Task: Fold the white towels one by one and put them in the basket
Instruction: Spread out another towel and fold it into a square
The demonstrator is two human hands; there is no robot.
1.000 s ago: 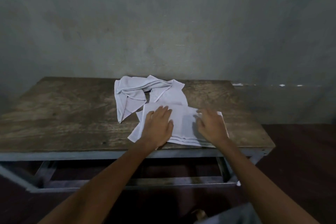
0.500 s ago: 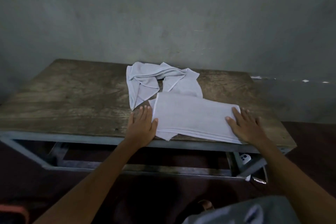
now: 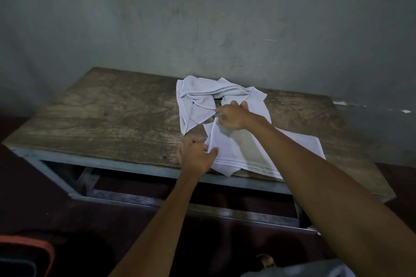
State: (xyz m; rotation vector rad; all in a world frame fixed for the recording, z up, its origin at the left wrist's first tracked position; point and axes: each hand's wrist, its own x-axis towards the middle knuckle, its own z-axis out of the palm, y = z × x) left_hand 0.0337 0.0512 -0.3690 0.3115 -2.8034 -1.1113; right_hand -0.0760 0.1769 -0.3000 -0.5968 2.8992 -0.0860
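A partly folded white towel lies flat near the front edge of the wooden table. My left hand pinches its near left corner. My right hand has crossed over the towel and pinches its far left corner, my forearm lying across the cloth. Behind it a crumpled white towel lies in a heap by the wall. An orange-rimmed basket shows at the bottom left on the floor, mostly cut off by the frame.
The table stands against a grey wall and has a metal frame below its top. The table's left half is bare wood. Dark floor lies to the left and right of the table.
My right hand left the towel's right end and crossed to its far left corner. My left hand went from resting flat beside the towel to pinching its near left corner. The view shifted.
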